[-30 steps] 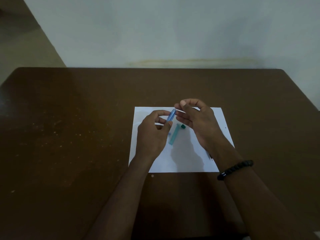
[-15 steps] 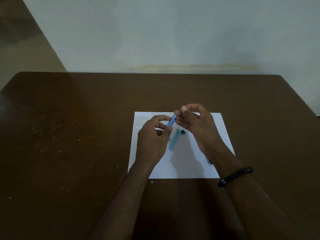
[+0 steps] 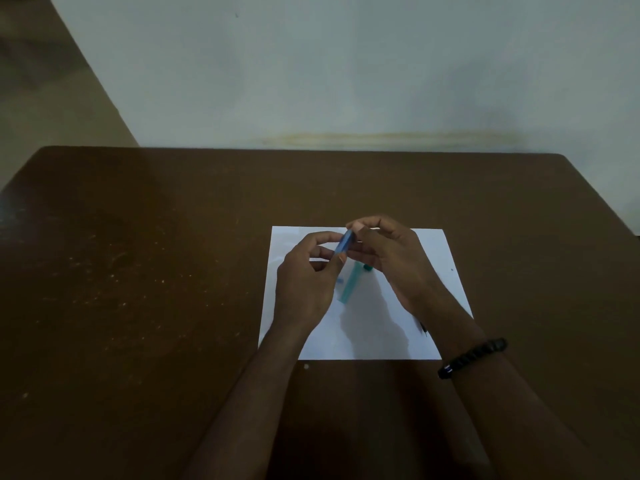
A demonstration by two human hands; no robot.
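A short blue tube (image 3: pixel 345 242), like a pen barrel, is held above a white sheet of paper (image 3: pixel 433 251). My left hand (image 3: pixel 306 282) pinches its lower end between thumb and fingers. My right hand (image 3: pixel 391 265) has its fingertips curled round the upper end. On the paper under my hands lies a teal tube (image 3: pixel 350 287) with a small dark green cap (image 3: pixel 367 269) beside its far end. A tiny blue bit (image 3: pixel 340 280) lies next to the teal tube. A thin dark tip (image 3: pixel 423 329) pokes out from under my right wrist.
The paper lies on a dark brown table (image 3: pixel 138 271) speckled with pale crumbs on its left half. A pale wall (image 3: pixel 346 81) stands right behind the table's far edge. A black bead bracelet (image 3: pixel 472 356) is on my right wrist.
My hands have drawn closer together on the blue tube, the right fingertips now covering its upper end. The view has tipped slightly, so everything sits lower in the frame.
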